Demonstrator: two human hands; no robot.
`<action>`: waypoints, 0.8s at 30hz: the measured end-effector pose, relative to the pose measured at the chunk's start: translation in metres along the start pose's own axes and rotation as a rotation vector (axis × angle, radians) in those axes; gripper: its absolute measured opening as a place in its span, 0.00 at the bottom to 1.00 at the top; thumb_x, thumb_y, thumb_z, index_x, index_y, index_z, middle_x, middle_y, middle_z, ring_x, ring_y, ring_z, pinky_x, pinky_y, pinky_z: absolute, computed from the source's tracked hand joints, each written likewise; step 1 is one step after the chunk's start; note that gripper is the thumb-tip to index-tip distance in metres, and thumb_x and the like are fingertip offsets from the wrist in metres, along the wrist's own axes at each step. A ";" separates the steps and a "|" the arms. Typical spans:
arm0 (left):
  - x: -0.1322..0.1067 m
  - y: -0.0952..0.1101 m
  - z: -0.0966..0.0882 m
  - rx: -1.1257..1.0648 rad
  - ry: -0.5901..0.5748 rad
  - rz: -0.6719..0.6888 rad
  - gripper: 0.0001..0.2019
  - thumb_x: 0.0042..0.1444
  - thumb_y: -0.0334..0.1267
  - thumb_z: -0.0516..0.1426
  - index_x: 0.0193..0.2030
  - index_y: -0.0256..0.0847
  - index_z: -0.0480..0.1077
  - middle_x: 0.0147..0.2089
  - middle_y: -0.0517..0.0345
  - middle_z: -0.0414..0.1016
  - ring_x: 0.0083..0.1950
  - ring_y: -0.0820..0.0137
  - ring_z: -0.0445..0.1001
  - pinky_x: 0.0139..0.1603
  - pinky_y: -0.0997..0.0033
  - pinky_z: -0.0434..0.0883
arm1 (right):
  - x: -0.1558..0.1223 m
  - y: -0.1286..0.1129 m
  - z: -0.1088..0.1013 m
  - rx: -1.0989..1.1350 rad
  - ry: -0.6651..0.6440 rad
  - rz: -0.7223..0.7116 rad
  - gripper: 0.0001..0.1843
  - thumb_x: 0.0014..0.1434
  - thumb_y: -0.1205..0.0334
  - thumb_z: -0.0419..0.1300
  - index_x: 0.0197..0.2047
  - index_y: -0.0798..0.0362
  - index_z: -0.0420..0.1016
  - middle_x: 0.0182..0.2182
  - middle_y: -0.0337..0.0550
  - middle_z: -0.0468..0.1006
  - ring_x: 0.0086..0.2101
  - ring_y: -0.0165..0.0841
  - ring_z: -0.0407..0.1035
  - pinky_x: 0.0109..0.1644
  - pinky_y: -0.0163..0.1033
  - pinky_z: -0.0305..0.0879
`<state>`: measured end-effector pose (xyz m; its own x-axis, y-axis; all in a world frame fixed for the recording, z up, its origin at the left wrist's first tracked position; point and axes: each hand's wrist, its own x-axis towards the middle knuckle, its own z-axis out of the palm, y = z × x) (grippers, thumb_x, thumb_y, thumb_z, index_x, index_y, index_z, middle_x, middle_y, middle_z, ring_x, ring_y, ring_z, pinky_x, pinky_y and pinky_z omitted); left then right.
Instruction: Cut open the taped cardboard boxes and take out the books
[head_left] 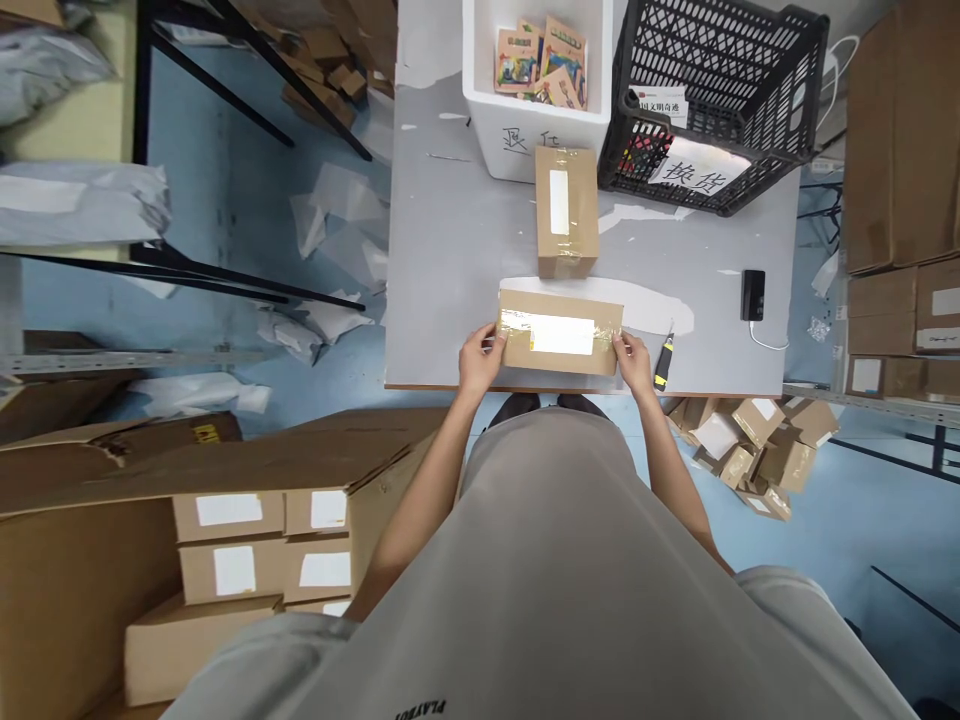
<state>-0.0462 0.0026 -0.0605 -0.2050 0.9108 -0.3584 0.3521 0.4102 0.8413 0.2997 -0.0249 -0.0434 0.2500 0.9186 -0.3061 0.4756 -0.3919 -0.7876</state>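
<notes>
A brown cardboard box [517, 356] with a white label and clear tape lies near the front edge of the table. My left hand [481, 360] grips its left end, thumb and fingers closed on the side. At the opposite end, my right hand [634, 362] holds it the same way. Just beyond stands a second taped cardboard box [583, 205], also with a white label, apart from the one in my hands. To the right of my right hand lies a yellow and black utility knife [664, 362].
A white bin [499, 150] with several small illustrated packs and a black plastic crate [720, 190] stand at the table's back. A black device [753, 295] with a white cable lies right. A large carton [262, 465] of boxes is at lower left; discarded boxes [787, 460] lie on the floor.
</notes>
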 end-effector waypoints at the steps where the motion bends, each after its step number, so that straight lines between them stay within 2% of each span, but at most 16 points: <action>1: 0.000 -0.003 0.001 -0.020 -0.011 0.002 0.25 0.69 0.51 0.63 0.66 0.38 0.82 0.68 0.41 0.85 0.57 0.58 0.86 0.60 0.61 0.82 | 0.001 0.002 -0.001 0.030 -0.007 0.018 0.43 0.70 0.23 0.56 0.62 0.52 0.86 0.58 0.61 0.85 0.57 0.51 0.77 0.65 0.54 0.76; 4: -0.001 -0.016 0.001 -0.082 -0.019 -0.030 0.25 0.72 0.50 0.60 0.68 0.38 0.81 0.70 0.42 0.83 0.65 0.56 0.83 0.66 0.59 0.81 | -0.002 0.012 -0.003 0.121 -0.019 0.082 0.42 0.69 0.24 0.57 0.64 0.51 0.85 0.63 0.59 0.85 0.57 0.51 0.79 0.63 0.54 0.78; 7: -0.003 -0.033 -0.001 -0.147 -0.015 -0.141 0.25 0.76 0.46 0.54 0.70 0.36 0.78 0.69 0.40 0.83 0.66 0.56 0.84 0.70 0.55 0.80 | -0.010 0.027 -0.003 0.160 -0.014 0.162 0.41 0.70 0.27 0.54 0.64 0.52 0.84 0.59 0.58 0.87 0.51 0.48 0.82 0.59 0.54 0.81; 10: -0.007 -0.050 -0.002 -0.101 -0.043 -0.218 0.27 0.70 0.38 0.58 0.74 0.34 0.75 0.69 0.37 0.83 0.65 0.55 0.84 0.73 0.51 0.78 | -0.017 0.041 0.000 0.164 -0.019 0.254 0.38 0.69 0.34 0.56 0.64 0.54 0.83 0.54 0.58 0.88 0.49 0.47 0.83 0.58 0.55 0.82; 12: -0.008 -0.059 -0.001 -0.040 -0.081 -0.244 0.35 0.63 0.34 0.63 0.78 0.36 0.72 0.71 0.36 0.81 0.64 0.53 0.85 0.75 0.48 0.77 | -0.020 0.049 0.005 0.170 -0.062 0.279 0.36 0.65 0.39 0.60 0.66 0.54 0.82 0.54 0.57 0.89 0.51 0.47 0.83 0.60 0.57 0.81; 14: -0.007 -0.063 0.001 -0.013 -0.120 -0.266 0.44 0.58 0.32 0.67 0.82 0.37 0.66 0.73 0.34 0.79 0.62 0.51 0.86 0.74 0.45 0.77 | -0.022 0.052 0.010 0.175 -0.121 0.262 0.39 0.59 0.44 0.64 0.69 0.54 0.80 0.57 0.56 0.88 0.55 0.49 0.81 0.64 0.59 0.79; 18: 0.000 -0.061 0.009 -0.050 -0.162 -0.231 0.55 0.50 0.30 0.71 0.86 0.36 0.59 0.75 0.32 0.77 0.71 0.48 0.81 0.75 0.46 0.76 | -0.020 0.048 0.022 0.177 -0.186 0.201 0.50 0.47 0.47 0.72 0.73 0.55 0.76 0.63 0.59 0.85 0.61 0.53 0.78 0.72 0.64 0.73; 20: 0.004 -0.057 0.013 -0.067 -0.196 -0.162 0.54 0.47 0.28 0.71 0.83 0.37 0.63 0.75 0.35 0.77 0.75 0.49 0.78 0.78 0.47 0.74 | -0.018 0.043 0.027 0.186 -0.188 0.182 0.51 0.45 0.47 0.75 0.71 0.55 0.77 0.63 0.60 0.85 0.63 0.56 0.77 0.73 0.65 0.72; 24: 0.005 -0.044 0.018 -0.046 -0.227 -0.058 0.40 0.46 0.30 0.70 0.71 0.39 0.77 0.72 0.41 0.81 0.76 0.48 0.77 0.81 0.47 0.71 | -0.015 0.036 0.032 0.216 -0.177 0.176 0.44 0.45 0.43 0.78 0.62 0.54 0.82 0.58 0.59 0.88 0.64 0.60 0.77 0.73 0.67 0.71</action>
<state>-0.0464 -0.0098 -0.1063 -0.0116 0.8750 -0.4840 0.3024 0.4645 0.8324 0.2865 -0.0510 -0.0840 0.1535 0.8397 -0.5209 0.2434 -0.5430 -0.8037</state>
